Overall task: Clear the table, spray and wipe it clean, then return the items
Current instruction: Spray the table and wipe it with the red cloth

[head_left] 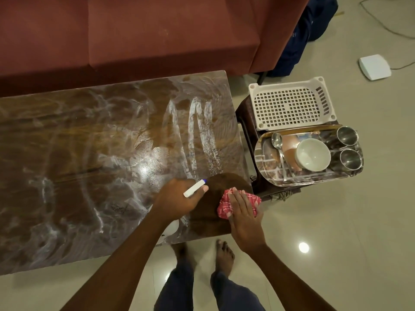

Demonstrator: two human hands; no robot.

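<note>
Wooden table [89,164] before a red sofa [157,30], its top streaked with white foam. Beside its right end, a steel tray [265,153] holds a bowl [313,154], two cups [347,135] and a spoon [278,144]. Left hand [177,198] grips the spray bottle [193,189], nozzle pointing towards the table's right end. Just beside it, right hand [242,212] presses flat, fingers straight, on the red cloth [252,199] at the table's near right corner.
</note>
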